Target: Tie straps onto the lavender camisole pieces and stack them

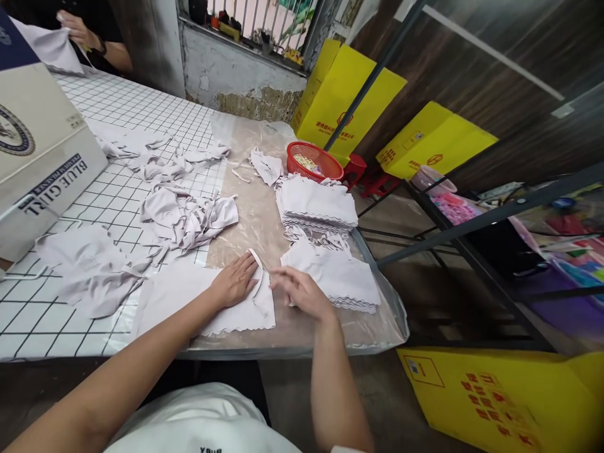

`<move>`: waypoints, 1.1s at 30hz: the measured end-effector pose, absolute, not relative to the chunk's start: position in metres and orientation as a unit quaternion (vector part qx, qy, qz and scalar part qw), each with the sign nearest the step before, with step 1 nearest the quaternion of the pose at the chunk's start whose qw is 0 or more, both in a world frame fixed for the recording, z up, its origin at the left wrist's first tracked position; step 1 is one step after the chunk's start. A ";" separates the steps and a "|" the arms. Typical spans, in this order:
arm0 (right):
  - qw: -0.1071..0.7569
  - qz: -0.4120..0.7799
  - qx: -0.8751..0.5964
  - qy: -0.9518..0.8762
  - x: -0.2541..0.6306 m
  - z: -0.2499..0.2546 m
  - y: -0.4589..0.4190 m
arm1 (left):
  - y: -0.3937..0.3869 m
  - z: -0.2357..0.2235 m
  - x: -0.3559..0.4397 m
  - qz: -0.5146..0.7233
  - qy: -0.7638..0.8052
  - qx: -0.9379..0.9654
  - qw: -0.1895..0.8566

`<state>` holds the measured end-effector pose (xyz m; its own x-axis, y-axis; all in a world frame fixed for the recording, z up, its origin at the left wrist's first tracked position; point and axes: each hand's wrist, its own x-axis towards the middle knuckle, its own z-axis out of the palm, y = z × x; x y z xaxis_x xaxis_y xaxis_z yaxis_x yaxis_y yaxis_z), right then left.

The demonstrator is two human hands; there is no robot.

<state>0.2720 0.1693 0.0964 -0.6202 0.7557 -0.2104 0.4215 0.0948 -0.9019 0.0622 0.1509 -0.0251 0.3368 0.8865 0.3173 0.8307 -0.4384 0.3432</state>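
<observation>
A pale lilac fabric piece (189,289) with a scalloped edge lies flat at the near side of the table. My left hand (236,278) rests on it palm down, fingers stretched out, beside a thin strap (258,270) that curls over its right end. Just right of the piece, my right hand (302,290) hovers with bent, parted fingers and nothing visible in them. Close beyond that hand sits a folded stack of the same fabric (337,270), and behind it a second stack (316,201).
Crumpled fabric pieces (184,214) lie on the grid-patterned tablecloth (184,107). A red basket (315,157) stands behind the stacks. At the left is a large carton (42,138); a metal rack (453,233) and yellow boxes (349,94) line the right. Another person's hand (78,30) holds fabric at far left.
</observation>
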 end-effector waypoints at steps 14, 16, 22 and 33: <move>0.147 0.512 -0.493 -0.687 0.219 0.053 0.209 | 0.151 -0.019 0.059 0.228 0.521 0.817 0.091; 0.132 0.580 -0.436 -0.675 0.232 0.064 0.190 | 0.151 -0.019 0.060 0.233 0.521 0.816 0.095; 0.064 0.616 -0.355 -0.700 0.278 0.096 0.140 | 0.149 -0.016 0.061 0.221 0.532 0.813 0.089; 0.354 0.603 -0.382 -0.604 0.236 0.067 0.192 | 0.150 0.004 0.045 0.290 0.483 0.811 0.157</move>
